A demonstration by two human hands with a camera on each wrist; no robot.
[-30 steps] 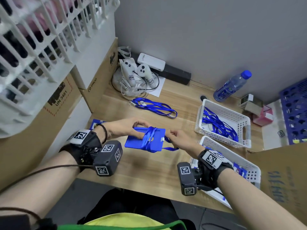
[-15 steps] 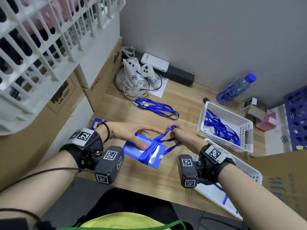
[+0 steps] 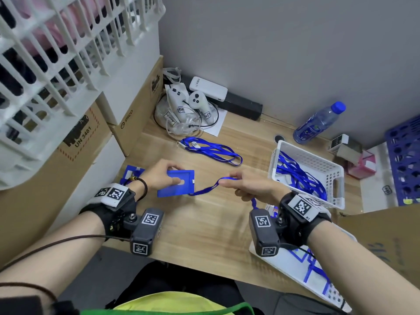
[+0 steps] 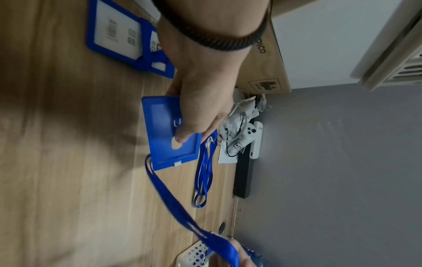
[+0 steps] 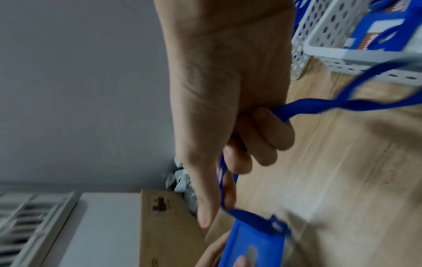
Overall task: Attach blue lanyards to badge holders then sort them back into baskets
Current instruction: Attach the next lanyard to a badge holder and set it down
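Note:
My left hand grips a blue badge holder just above the table, thumb on its face. A blue lanyard runs from the holder's white clip rightward into my right hand. That hand's fingers are curled round the strap, whose tail trails off toward the near basket. The holder shows low in the right wrist view.
Loose lanyards lie on the table behind. A white basket of lanyards stands at right, another basket with finished badges near my right forearm. More badge holders lie under my left wrist. Cardboard boxes, controllers, a bottle.
The lanyard was wrapped across the holder; now it is pulled off and drawn out to the right. My hands have moved apart and the holder's face is bare.

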